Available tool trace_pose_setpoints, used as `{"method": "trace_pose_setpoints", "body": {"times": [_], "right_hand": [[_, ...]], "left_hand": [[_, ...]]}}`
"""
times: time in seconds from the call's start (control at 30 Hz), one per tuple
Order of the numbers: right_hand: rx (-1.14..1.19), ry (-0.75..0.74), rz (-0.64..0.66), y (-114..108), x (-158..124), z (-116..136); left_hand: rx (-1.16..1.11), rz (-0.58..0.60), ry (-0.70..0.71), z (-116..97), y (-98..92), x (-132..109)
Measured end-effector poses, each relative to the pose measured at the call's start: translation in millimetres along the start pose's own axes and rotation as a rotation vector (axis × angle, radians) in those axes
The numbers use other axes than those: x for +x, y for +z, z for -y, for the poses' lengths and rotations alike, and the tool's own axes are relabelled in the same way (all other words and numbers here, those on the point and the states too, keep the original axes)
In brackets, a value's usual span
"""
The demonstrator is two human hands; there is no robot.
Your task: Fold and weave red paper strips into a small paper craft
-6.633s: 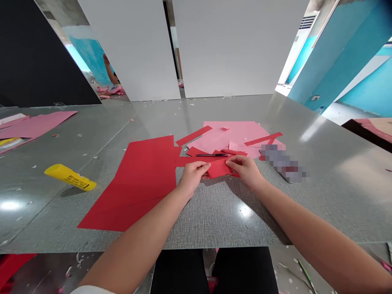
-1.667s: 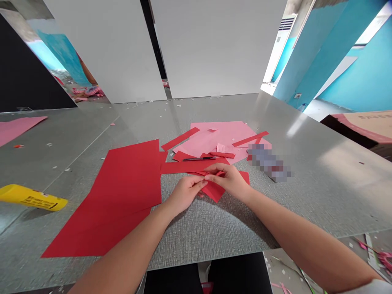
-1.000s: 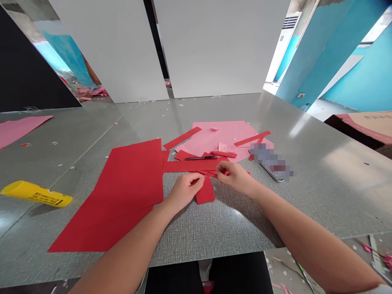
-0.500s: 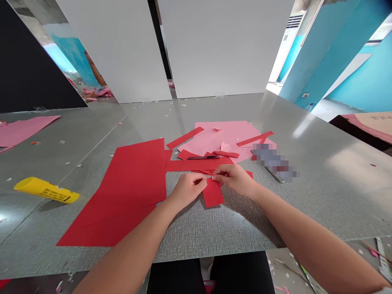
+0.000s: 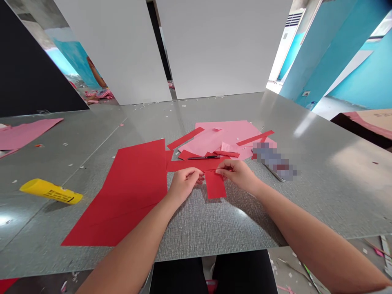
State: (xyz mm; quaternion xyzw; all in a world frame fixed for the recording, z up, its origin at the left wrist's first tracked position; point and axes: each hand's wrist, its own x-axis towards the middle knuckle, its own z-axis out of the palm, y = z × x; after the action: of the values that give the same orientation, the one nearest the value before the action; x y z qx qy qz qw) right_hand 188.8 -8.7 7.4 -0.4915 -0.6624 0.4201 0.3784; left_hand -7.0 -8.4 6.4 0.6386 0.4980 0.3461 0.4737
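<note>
A small red paper piece [image 5: 216,188] hangs between my hands near the middle of the table, its lower part showing. At its top left corner are the closed fingertips of my left hand [image 5: 185,183]. My right hand [image 5: 237,173] pinches the upper right of the same piece between thumb and fingers. Just beyond lies a long red paper strip [image 5: 183,165], partly hidden by my hands. A black pen [image 5: 203,157] rests above that strip. To the left of my left hand a large red sheet [image 5: 137,175] lies flat.
Pink paper [image 5: 235,128] with red scraps lies at the back. A pixelated oblong object [image 5: 272,161] sits to the right. At the left a yellow tube [image 5: 50,191] lies on the grey table [image 5: 190,237], whose front edge is by my legs. A cardboard box [image 5: 370,126] stands far right.
Both hands have shifted slightly, with the right hand moving a little up and right. The small red piece has moved up and right with them, and my hands are a little farther apart.
</note>
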Motion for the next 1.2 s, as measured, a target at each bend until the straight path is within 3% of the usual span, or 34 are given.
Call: {"method": "trace_pose_setpoints", "body": {"times": [0.1,0.2,0.37,0.47,0.53,0.6,0.7,0.83,0.93,1.07,1.2], "right_hand": [[0.041,-0.003,-0.022,3,1,-1],[0.092,0.039,0.002,7,-2,1],[0.261,0.334,0.267,10,-4,5],[0.344,0.348,0.133,7,-1,5],[0.351,0.289,-0.005,5,1,4],[0.337,0.221,-0.063,4,3,1],[0.344,0.173,-0.053,5,5,-1],[0.398,0.260,-0.110,5,4,2],[0.402,0.255,-0.117,3,3,4],[0.371,0.220,-0.046,2,4,2],[0.372,0.244,0.034,4,3,0]], "left_hand": [[-0.027,0.052,0.009,-2,4.6,2],[0.029,0.021,0.024,-1,8.7,4],[-0.152,-0.157,-0.011,2,8.6,7],[-0.251,-0.196,-0.021,3,7.6,8],[-0.301,-0.164,-0.050,3,7.7,8],[-0.331,-0.107,-0.090,3,8.3,8],[-0.352,-0.074,-0.120,3,9.0,8],[-0.389,-0.092,-0.135,2,9.0,9],[-0.381,-0.043,-0.133,2,9.8,8],[-0.338,0.003,-0.096,2,11.5,7],[-0.311,-0.038,-0.084,2,11.7,7]]}}
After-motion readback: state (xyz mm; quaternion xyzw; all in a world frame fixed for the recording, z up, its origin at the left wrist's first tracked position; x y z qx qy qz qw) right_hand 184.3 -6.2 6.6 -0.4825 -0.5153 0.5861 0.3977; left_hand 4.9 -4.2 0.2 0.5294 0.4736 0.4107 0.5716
